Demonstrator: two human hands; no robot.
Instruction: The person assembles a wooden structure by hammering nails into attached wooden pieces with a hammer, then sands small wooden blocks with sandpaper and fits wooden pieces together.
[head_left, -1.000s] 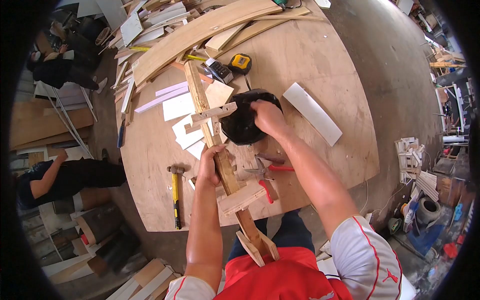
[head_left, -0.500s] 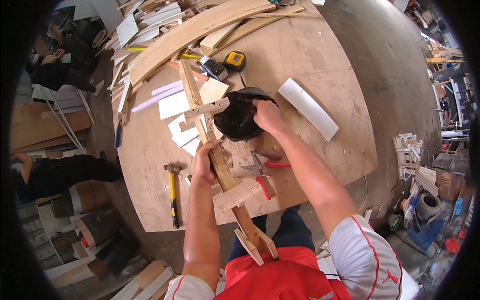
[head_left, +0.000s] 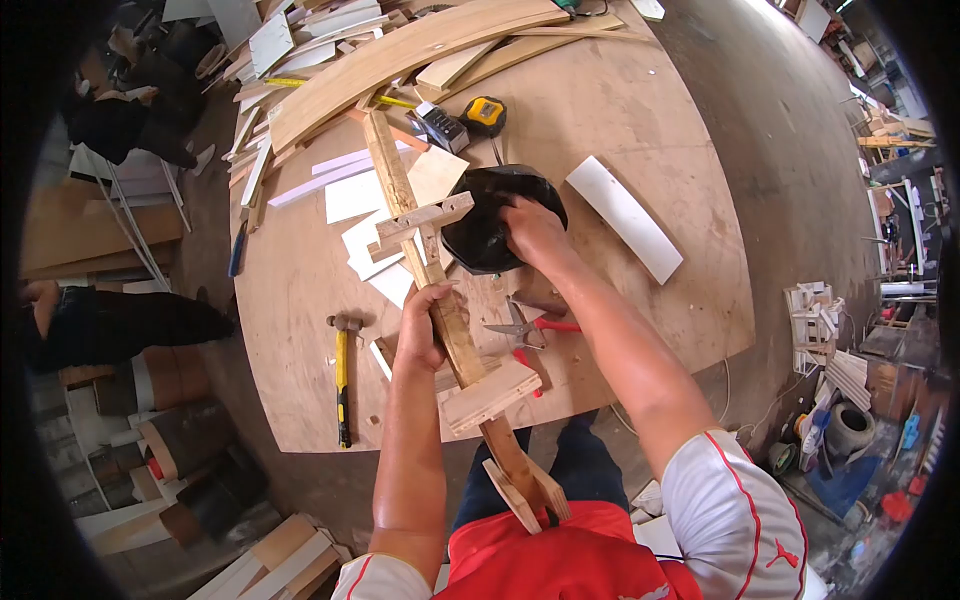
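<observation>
The left hand (head_left: pixel 425 325) grips a long wooden frame (head_left: pixel 457 340); the right hand (head_left: pixel 533 232) dips into a black bowl (head_left: pixel 475 238).
A red jumping-cat mark (head_left: pixel 783 553) sits on the white sleeve (head_left: pixel 738 515); the print on the small box (head_left: pixel 440 128) is too tiny to read. The frame is light brown, with short boards across it, and slants over the tabletop (head_left: pixel 650 340) to the person's tummy. I can't tell if the right fingers hold anything.

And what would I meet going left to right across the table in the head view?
Blue-handled tool → hammer → left hand holding the wooden piece → right hand in the black container → white board.
</observation>
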